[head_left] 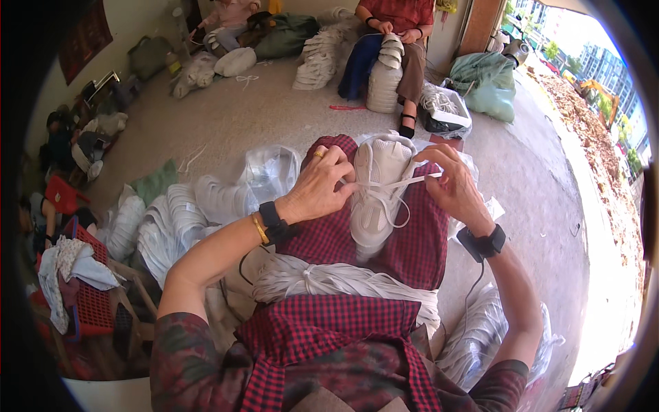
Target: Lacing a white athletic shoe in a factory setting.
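A white sneaker [371, 223] rests between my knees, its toe toward me. A flat white shoelace [412, 181] runs across its tongue, and a loose loop of it hangs over the right side of the shoe. On the left, my left hand [318, 187] is closed, its fingertips pinching the lace close to the eyelets. To the right of the shoe, my right hand [454, 189] pinches the other side of the lace and holds it taut. Across my checked apron [336, 323] lies a thick bundle of white laces [343, 283].
Stacked white shoe parts [185, 216] in plastic stand at my left, with more wrapped pieces [480, 336] at my right. A red plastic basket [93, 295] is far left. Ahead, a co-worker in red [405, 20] sits beside a white box of laces [446, 110].
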The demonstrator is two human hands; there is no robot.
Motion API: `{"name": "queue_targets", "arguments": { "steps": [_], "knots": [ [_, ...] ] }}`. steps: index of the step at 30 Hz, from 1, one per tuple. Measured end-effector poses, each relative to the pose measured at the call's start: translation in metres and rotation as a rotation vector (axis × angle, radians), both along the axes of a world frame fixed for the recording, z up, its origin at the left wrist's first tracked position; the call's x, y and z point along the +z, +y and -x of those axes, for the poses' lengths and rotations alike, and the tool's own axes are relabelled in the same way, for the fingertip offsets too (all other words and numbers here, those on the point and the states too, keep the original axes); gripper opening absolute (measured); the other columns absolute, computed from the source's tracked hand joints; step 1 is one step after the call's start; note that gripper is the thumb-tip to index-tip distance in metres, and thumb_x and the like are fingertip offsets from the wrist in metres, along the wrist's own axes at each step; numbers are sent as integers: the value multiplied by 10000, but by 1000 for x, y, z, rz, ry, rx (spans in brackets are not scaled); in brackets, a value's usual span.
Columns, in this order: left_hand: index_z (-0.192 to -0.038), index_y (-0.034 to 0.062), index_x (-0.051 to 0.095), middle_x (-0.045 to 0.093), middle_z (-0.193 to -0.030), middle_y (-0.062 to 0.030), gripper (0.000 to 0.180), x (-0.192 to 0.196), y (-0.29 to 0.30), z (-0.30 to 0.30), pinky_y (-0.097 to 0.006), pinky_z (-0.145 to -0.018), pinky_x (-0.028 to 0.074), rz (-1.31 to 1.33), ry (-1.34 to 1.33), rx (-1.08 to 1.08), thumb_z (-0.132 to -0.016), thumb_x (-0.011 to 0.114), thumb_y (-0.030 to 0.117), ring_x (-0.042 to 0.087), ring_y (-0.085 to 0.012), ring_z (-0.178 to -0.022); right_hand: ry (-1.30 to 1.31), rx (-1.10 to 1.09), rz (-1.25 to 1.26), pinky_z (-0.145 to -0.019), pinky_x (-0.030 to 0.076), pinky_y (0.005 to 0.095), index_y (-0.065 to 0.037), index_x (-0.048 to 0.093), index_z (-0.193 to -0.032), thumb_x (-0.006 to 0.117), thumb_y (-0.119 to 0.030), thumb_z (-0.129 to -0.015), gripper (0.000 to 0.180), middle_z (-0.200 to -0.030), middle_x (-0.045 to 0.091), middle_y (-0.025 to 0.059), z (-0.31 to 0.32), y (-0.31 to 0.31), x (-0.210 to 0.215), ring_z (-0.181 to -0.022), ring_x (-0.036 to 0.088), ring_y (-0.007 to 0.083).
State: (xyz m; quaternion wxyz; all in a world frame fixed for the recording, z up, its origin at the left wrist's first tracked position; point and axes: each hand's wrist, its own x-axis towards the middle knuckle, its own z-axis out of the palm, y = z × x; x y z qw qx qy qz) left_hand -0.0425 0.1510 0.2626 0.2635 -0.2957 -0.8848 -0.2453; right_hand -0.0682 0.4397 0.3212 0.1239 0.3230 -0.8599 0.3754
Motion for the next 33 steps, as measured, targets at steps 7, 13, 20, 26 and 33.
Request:
{"name": "queue_targets", "arguments": {
  "steps": [7,13,20,26,33],
  "knots": [
    [-906,11,517,546,-819,-164,67,18,-21,17,-429,-663,457,-115,5,80,-904,579,36,569,-337,-731,156,157,-225,-802,518,368,-66,615,-1055,587,25,-765,305,-1219,498,126,6,-11,-14,-1010,591,277],
    [-923,27,533,602,-738,-172,60,33,-74,28,-439,-640,469,-152,-79,264,-932,573,71,612,-351,-690,85,154,-165,-731,536,411,-68,613,-1018,588,33,-741,296,-1212,484,130,8,-10,-20,-770,635,293],
    [-917,10,562,636,-740,-146,87,21,-70,35,-406,-647,495,-165,-110,291,-920,601,89,649,-291,-700,207,141,-166,-879,483,419,-81,665,-1035,687,-17,-721,322,-1142,500,103,-17,-20,-13,-1015,507,292],
    [-962,26,589,658,-833,-115,146,27,-22,28,-375,-722,529,-222,-222,186,-880,677,109,665,-243,-791,245,201,-298,-868,480,413,-27,691,-869,771,-87,-726,175,-1022,497,115,-16,-28,-30,-1013,492,278],
    [-1023,11,583,644,-964,-131,331,16,13,11,-404,-868,490,-131,-133,-13,-786,768,151,624,-287,-928,165,278,-252,-812,419,376,9,616,-808,638,-133,-799,144,-979,489,101,-10,-37,-27,-925,450,280]
  ]
}}
